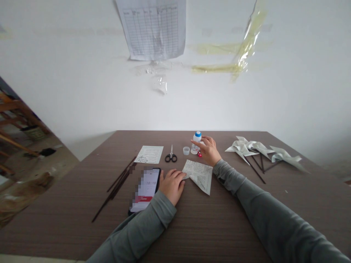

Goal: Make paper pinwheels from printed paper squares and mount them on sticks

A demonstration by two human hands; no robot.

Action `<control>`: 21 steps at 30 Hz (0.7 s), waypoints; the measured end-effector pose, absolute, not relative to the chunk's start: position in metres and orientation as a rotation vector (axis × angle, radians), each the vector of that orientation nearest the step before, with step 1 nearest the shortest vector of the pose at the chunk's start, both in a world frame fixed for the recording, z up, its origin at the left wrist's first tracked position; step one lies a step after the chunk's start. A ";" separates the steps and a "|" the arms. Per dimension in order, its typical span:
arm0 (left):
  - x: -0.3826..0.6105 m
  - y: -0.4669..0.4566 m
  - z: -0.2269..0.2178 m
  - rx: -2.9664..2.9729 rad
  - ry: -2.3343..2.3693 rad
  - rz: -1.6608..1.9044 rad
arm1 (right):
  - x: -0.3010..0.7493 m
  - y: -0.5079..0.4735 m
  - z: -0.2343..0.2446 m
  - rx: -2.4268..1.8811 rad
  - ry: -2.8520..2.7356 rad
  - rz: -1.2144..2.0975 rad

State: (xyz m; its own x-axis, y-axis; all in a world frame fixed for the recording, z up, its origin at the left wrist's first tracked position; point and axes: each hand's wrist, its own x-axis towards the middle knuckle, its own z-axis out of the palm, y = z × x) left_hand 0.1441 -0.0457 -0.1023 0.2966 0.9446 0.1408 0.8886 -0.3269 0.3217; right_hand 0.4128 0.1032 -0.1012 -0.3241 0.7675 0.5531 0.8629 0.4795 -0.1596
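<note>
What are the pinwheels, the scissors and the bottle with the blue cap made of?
The pinwheels seem to be matte paper: thin, pale and folded. The scissors have greyish blades, likely metal, and smooth black handles, probably plastic. The bottle looks whitish and cloudy, so perhaps plastic; its solid blue cap suggests plastic too.

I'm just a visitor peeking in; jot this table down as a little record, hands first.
Left hand: fingertips on the creased paper
Right hand: at the bottle, index finger extended; grip unclear
Bottle: upright, blue cap
Scissors: left of the small cup
Phone: beside the left hand
Dark sticks: left of the phone
Pinwheels: white, at the right
</note>
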 end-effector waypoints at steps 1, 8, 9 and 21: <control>0.144 -0.046 -0.102 2.381 1.701 0.464 | 0.415 0.101 -0.101 -1.317 -2.131 -0.231; 0.148 -0.048 -0.102 2.394 1.639 0.568 | 0.441 0.070 -0.105 -1.263 -1.974 -0.271; 0.150 -0.050 -0.102 2.403 1.615 0.578 | 0.445 0.064 -0.107 -1.274 -1.960 -0.253; 0.165 -0.057 -0.095 2.396 1.580 0.443 | 0.443 0.038 -0.130 -1.218 -1.922 0.018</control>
State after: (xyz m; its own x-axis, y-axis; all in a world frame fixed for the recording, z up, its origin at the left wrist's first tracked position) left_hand 0.1654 -0.0573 -0.0953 0.3704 0.9210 0.1204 0.8494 -0.3883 0.3573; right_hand 0.4430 0.0384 -0.1304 -0.1755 0.7508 0.6368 0.7386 0.5280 -0.4191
